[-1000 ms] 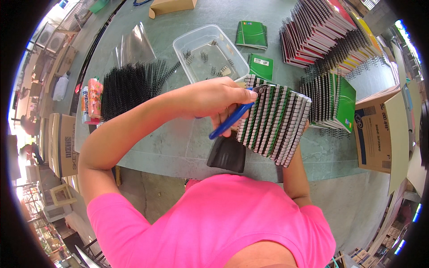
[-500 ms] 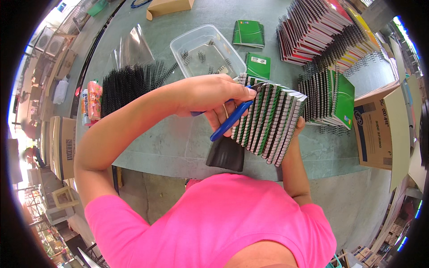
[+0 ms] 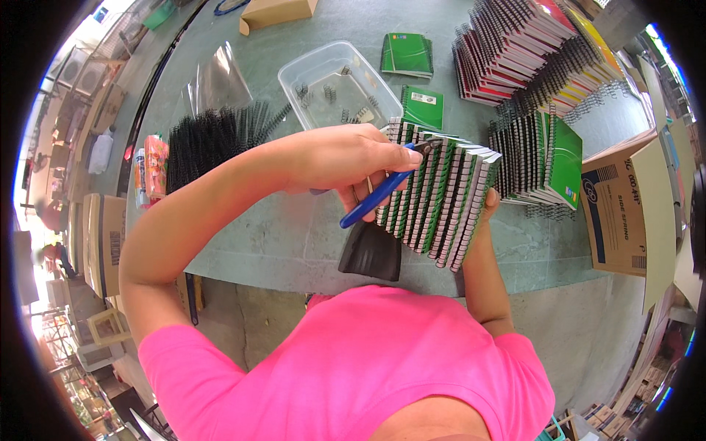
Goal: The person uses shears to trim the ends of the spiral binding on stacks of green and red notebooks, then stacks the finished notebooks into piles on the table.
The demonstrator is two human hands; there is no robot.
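Observation:
My left hand [image 3: 346, 158] is closed on a pair of blue-handled cutters [image 3: 375, 197]. Their tip touches the top edge of a stack of spiral-bound notebooks [image 3: 441, 198] with green and white covers. The stack is held tilted above the table's near edge. My right hand [image 3: 491, 202] supports it from behind and below, with only fingertips showing at its right side. A black folded piece [image 3: 371, 253] lies under the stack at the table edge.
A clear plastic tub [image 3: 323, 73] holds several small wire bits. Black spiral coils [image 3: 209, 140] lie at the left, more notebook stacks [image 3: 540, 158] [image 3: 515, 44] at the right. Two green notebooks [image 3: 407, 53] [image 3: 423, 106] lie flat. An open cardboard box [image 3: 625, 213] stands at the far right.
The cutter's tip has shifted slightly to the right along the top of the stack. Both hands and the stack stay nearly in place.

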